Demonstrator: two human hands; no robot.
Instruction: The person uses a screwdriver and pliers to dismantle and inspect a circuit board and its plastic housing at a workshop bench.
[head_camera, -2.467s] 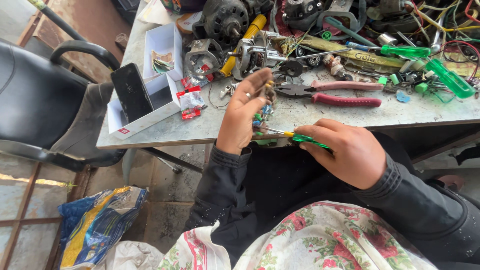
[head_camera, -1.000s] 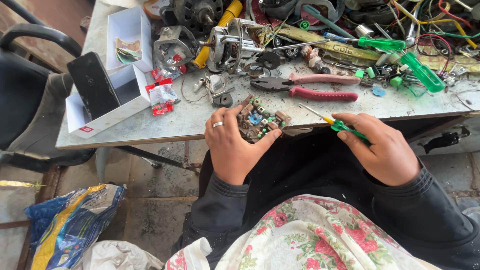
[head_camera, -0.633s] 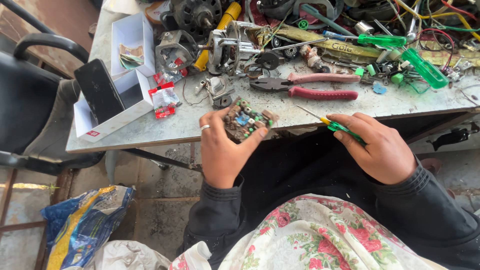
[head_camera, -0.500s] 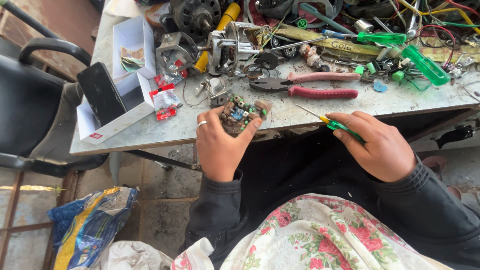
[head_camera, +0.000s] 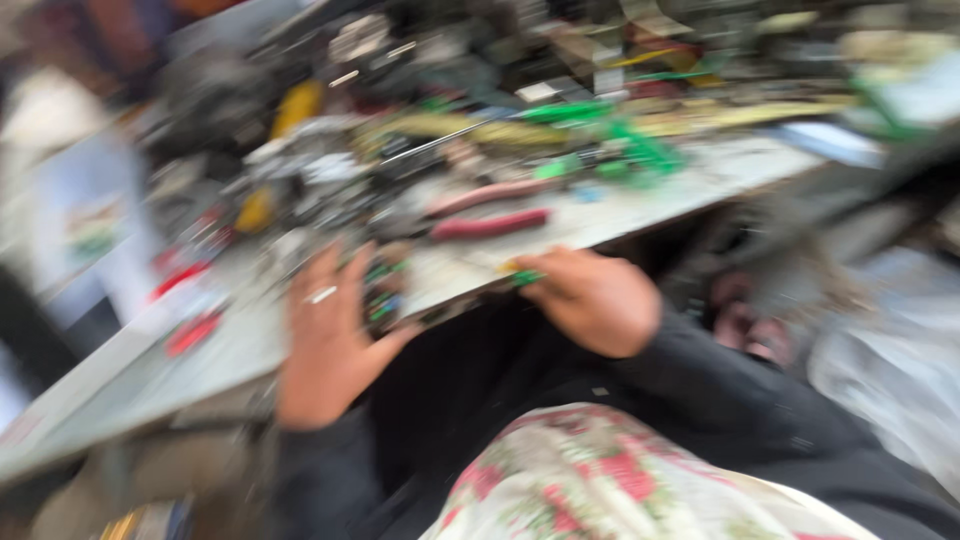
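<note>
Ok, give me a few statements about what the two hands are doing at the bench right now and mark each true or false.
1. The left hand holds a small circuit board at the table edge. True.
2. The right hand is empty. False: it grips a green-handled screwdriver.
3. Red-handled pliers lie on the table beyond the hands. True.
4. The left hand wears a glove. False: it is bare, with a ring on one finger.
5. The picture is sharp. False: it is heavily motion-blurred.

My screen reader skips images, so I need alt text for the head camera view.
Blurred by motion: the left hand grips a small circuit board at the edge of a cluttered workbench, while the right hand holds a green-handled tool. Red-handled pliers lie just behind.
</note>
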